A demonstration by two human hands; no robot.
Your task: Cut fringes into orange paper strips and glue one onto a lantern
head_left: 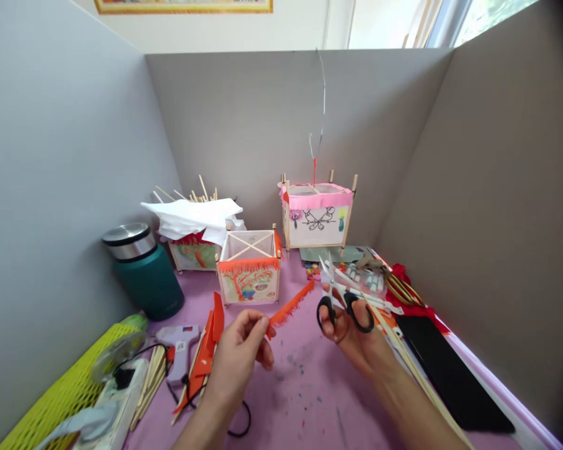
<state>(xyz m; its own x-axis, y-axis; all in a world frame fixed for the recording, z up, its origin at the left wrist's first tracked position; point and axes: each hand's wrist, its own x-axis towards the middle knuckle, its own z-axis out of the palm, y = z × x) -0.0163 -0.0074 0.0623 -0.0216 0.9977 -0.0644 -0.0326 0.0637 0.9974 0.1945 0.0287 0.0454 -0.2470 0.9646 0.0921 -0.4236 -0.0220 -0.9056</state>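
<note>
My left hand [241, 353] pinches one end of a fringed orange paper strip [291, 304], which slants up and to the right above the purple table [304, 387]. My right hand [351, 334] grips black-handled scissors [338, 299], fingers through the loops, the blades pointing up and slightly apart. The scissor blades sit just right of the strip's far end, not touching it. Behind the strip stands a small wooden-framed paper lantern with orange fringe [249, 267].
A taller pink-topped lantern [317, 215] stands at the back under a hanging wire. At left are a teal flask [145, 269], a glue gun [181, 344], orange paper scraps and wooden sticks. Paint tubes, sticks and a black sheet [450, 369] lie at right. Grey partitions enclose the table.
</note>
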